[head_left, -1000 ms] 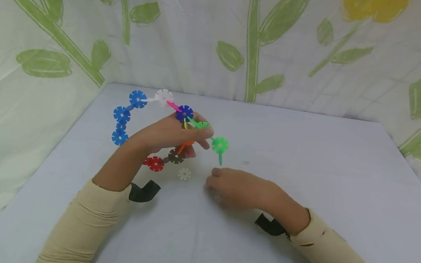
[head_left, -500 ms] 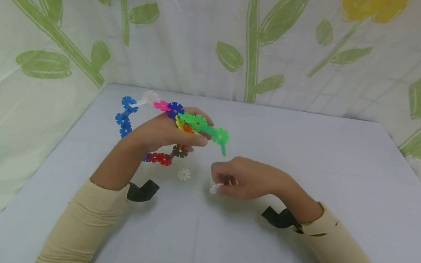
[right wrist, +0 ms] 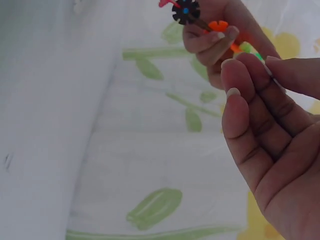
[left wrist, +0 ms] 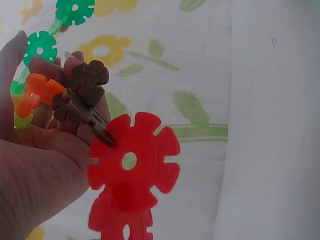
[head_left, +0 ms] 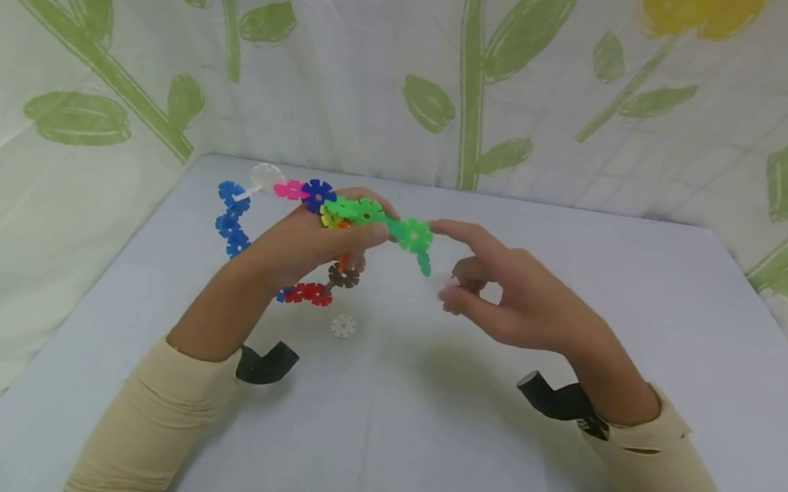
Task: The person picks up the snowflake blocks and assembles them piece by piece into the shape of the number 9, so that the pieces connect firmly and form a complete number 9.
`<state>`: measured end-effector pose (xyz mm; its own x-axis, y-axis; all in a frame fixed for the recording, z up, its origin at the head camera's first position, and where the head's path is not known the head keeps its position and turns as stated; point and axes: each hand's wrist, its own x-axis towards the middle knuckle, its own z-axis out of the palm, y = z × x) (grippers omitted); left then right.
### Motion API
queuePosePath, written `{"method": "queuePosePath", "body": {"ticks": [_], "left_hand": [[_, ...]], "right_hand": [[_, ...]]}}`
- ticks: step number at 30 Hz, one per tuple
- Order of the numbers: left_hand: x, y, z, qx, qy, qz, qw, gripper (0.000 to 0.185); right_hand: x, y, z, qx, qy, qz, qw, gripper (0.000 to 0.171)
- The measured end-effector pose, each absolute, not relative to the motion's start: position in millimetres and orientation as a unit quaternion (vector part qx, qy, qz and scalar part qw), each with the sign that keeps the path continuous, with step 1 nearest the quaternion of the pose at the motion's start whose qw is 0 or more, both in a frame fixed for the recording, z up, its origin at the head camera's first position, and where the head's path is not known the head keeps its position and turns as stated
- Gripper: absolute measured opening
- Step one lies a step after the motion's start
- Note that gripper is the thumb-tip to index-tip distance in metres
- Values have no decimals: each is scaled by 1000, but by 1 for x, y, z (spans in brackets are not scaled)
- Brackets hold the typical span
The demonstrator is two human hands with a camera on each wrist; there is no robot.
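My left hand (head_left: 315,244) grips a chain of interlocking plastic snowflake discs (head_left: 369,211) above the table. The chain loops round it through blue, white, pink, green, orange, brown and red pieces. Large in the left wrist view are red discs (left wrist: 132,160) and a brown disc (left wrist: 90,82). A green disc (head_left: 414,235) forms the free end, with another green piece hanging from it. My right hand (head_left: 527,301) stretches its index finger to that green disc. Thumb and other fingers pinch a white disc, mostly hidden; the right wrist view shows only a thin pale edge (right wrist: 274,79).
A single white snowflake disc (head_left: 343,326) lies on the white table (head_left: 421,446), below the chain. Behind the table hangs a pale cloth (head_left: 350,83) with painted leaves and flowers. Black camera mounts (head_left: 267,363) stick out below both wrists.
My right hand has risen from near the table with the white disc, moving up and right, and its index finger has straightened toward the green end. The chain has turned and shifted slightly left and up.
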<state>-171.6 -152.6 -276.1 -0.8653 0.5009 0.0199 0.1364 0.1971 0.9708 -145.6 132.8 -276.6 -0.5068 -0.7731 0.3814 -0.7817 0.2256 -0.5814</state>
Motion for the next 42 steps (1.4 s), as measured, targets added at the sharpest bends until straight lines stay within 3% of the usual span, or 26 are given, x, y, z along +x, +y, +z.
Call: {"method": "queuePosePath", "body": {"ticks": [7, 18, 25, 42], "left_hand": [[-169, -152, -277, 211, 746, 613, 152, 33], [-170, -149, -276, 203, 717, 650, 150, 32], [-169, -144, -275, 165, 726, 650, 155, 35], [-169, -144, -280, 204, 678, 696, 119, 30]], "right_hand": [[-144, 125, -278, 514, -768, 380, 33, 79], [-143, 121, -284, 462, -759, 430, 158, 58], [-142, 123, -285, 456, -774, 410, 161, 51], [-143, 119, -285, 458, -751, 451, 151, 51]]}}
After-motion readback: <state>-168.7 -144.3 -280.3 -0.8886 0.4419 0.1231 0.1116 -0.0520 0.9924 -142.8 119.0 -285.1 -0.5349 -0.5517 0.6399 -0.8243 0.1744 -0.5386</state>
